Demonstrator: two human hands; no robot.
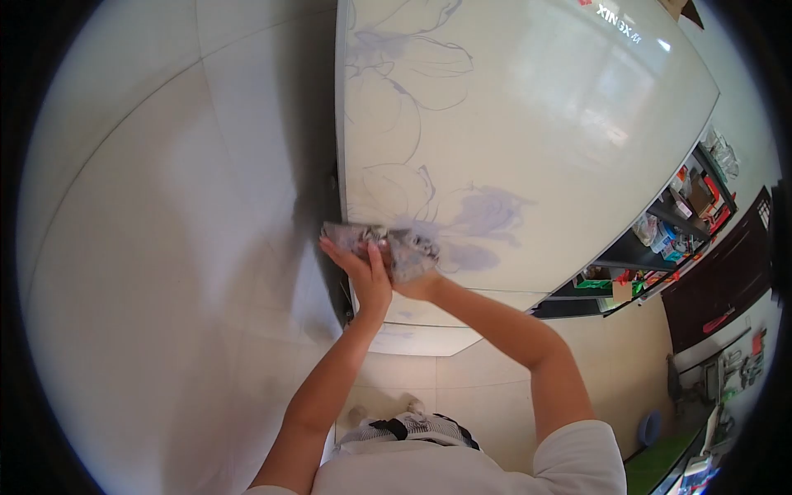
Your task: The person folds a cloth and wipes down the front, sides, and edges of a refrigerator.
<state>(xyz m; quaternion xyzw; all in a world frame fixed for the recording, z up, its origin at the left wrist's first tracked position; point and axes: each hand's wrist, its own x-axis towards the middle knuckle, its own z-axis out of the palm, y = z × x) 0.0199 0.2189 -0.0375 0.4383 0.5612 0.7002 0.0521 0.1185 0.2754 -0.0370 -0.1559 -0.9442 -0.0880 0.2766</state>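
Observation:
A grey patterned cloth (412,254) is bunched against the cream front of a refrigerator (569,157), near the door's left edge. My left hand (367,272) grips the cloth's left part, its thumb lying over the fabric. Close beside it, my right hand (419,285) holds the right part, with most of its fingers hidden by the cloth. Pale purple flower drawings surround the cloth on the door, and lettering shows near the door's top.
A plain white wall (165,247) runs along the left. To the right stand dark shelves (635,252) packed with boxes and bags, then a dark brown door (718,280). A blue basin (649,427) sits at lower right on the tiled floor.

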